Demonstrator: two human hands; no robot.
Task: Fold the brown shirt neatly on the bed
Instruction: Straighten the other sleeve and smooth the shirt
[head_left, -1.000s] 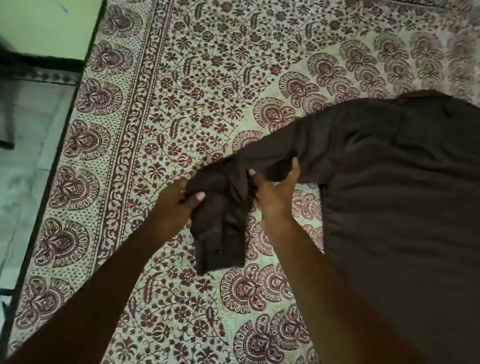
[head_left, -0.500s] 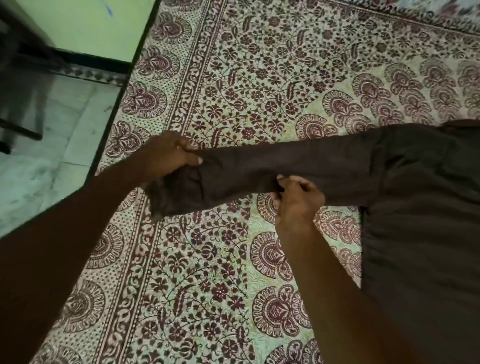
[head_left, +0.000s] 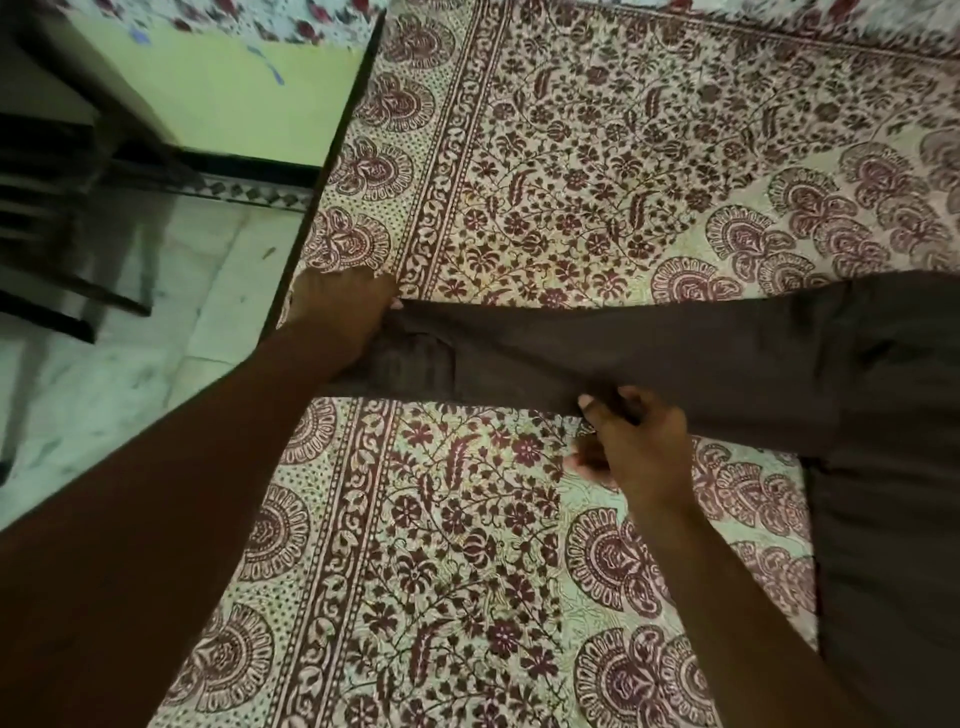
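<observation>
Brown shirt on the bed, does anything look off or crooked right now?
Nothing damaged. The brown shirt's sleeve lies stretched toward the bed edge; its cuff end under the left hand looks bunched. The right hand pinches the lower edge.

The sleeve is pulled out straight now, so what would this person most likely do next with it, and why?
Probably carry the cuff end across onto the shirt body. The left hand grips the cuff, the right hand pinches the sleeve at its lower edge midway, and the sleeve lies flat on the bedspread.

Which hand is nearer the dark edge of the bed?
Left. The left hand grips the brown shirt sleeve's cuff beside the bed edge; the right hand pinches the sleeve farther inward.
</observation>
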